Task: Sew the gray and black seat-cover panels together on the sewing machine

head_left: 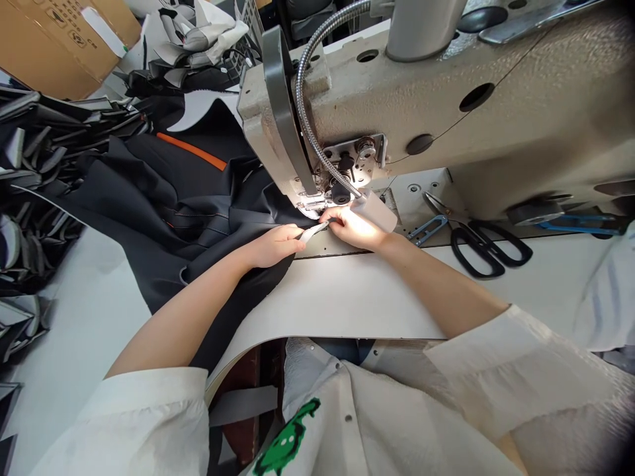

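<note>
White tabletop point(357, 297) carries everything beneath the camera. Left hand point(275, 244) and right hand point(354, 228) meet above its middle, fingers of both pinching a pale strip point(313, 231) between them over dark fabric point(188, 211). At twelve o'clock looms the sewing machine point(446, 112); black scissors point(489, 248) lie at three o'clock.
</note>
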Available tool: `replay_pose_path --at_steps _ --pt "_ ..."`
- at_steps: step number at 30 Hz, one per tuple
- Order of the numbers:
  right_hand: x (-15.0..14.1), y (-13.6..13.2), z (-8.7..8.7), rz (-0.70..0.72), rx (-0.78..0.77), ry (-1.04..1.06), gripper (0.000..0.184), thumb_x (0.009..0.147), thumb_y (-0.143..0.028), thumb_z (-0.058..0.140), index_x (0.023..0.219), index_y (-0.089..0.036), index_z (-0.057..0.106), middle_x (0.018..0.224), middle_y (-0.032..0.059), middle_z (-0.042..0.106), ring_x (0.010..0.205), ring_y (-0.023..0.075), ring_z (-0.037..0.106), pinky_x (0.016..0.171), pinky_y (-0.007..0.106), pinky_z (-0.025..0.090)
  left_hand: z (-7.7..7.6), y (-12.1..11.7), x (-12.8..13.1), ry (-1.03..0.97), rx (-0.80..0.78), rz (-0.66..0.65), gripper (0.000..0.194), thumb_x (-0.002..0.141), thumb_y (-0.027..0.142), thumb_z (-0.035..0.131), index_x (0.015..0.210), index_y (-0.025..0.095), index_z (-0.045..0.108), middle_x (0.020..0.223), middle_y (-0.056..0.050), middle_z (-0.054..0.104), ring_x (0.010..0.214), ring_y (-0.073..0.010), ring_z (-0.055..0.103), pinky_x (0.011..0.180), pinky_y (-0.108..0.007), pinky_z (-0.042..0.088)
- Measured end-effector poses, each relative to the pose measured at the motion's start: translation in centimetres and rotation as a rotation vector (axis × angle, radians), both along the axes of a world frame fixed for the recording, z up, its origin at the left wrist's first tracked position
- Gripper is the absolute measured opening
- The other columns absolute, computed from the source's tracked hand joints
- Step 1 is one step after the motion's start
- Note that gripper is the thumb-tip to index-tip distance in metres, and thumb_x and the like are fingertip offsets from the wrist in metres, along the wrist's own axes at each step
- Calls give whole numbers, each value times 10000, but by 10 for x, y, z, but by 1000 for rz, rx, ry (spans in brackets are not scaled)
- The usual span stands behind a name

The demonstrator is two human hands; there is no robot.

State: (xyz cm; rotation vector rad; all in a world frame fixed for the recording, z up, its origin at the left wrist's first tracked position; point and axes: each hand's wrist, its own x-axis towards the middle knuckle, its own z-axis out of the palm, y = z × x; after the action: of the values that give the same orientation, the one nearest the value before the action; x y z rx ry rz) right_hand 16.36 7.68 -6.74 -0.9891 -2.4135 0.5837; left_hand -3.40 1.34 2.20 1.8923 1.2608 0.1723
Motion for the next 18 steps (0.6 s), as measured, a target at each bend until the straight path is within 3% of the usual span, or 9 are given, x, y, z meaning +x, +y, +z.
replay_pose_path --at_steps 8,18 --pt "-5 1 -3 -18 -89 126 260 814 -141 429 894 -203 669 1012 12 651 985 201 554 919 317 404 2 -1 2 34 22 -31 243 787 326 402 590 190 354 635 12 369 655 -148 386 615 -287 318" --pt "-6 1 2 -32 -131 134 279 781 -113 413 848 -196 671 963 6 659 941 184 565 909 305 407 -3 -5 4 132 127 -120 297 825 366 365 592 196 293 626 -2 399 714 -173 401 670 -314 319"
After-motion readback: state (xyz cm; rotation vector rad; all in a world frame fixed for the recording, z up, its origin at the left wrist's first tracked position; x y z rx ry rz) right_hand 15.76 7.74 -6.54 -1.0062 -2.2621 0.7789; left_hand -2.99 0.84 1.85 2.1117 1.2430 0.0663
